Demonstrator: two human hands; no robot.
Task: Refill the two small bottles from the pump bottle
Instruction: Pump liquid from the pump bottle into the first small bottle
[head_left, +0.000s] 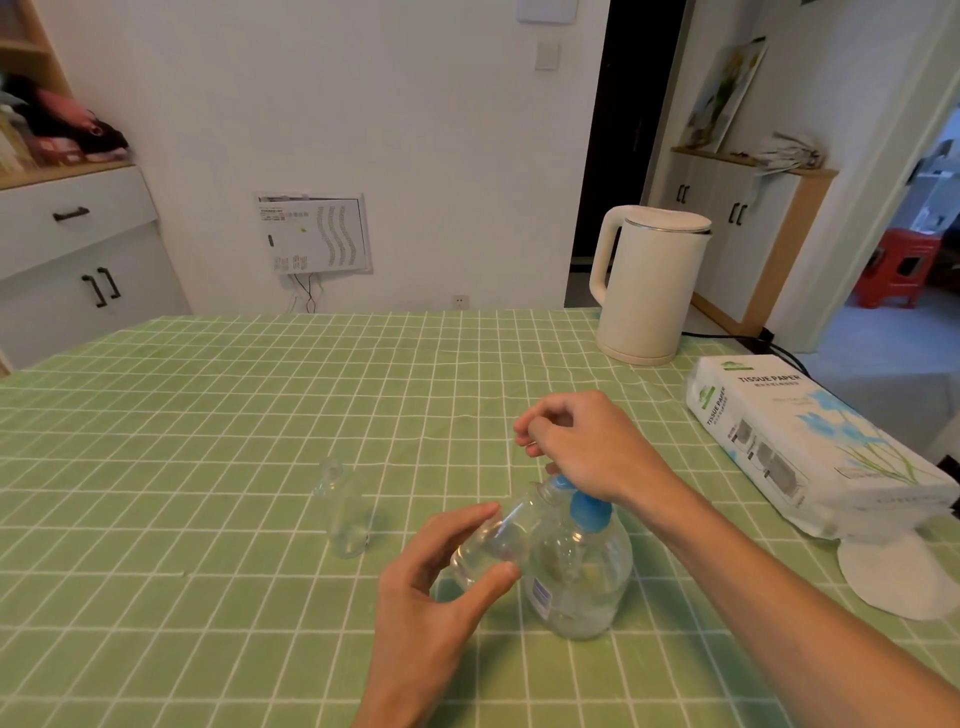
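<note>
Item: refilling station on green-checked desk (208, 415).

Pump bottle (576, 577): clear, blue pump head (589, 512), stood upright near the front edge, partly full.

First small bottle (491, 540): clear, gripped around its body by the left hand (441, 587), tilted so its mouth sat right at the pump spout.

Second small bottle (343, 506): clear, stood alone on the desk, left of the pump bottle and apart from both hands; contents not discernible.

Right hand (582, 447): heel rested on the pump head, fingers curled. Whether they pinched a cap could not be told.

Also present: white kettle (649, 283) and tissue pack (810, 441), far right.

Risks, as judged: the small bottle's mouth looked narrow, so a slight slip of the tilt would likely send liquid onto the cloth. A hard, off-centre press from the heel of the hand might rock the pump bottle and shift the spout. Clear liquid in clear plastic made the fill level hard to read, inviting overflow.
</note>
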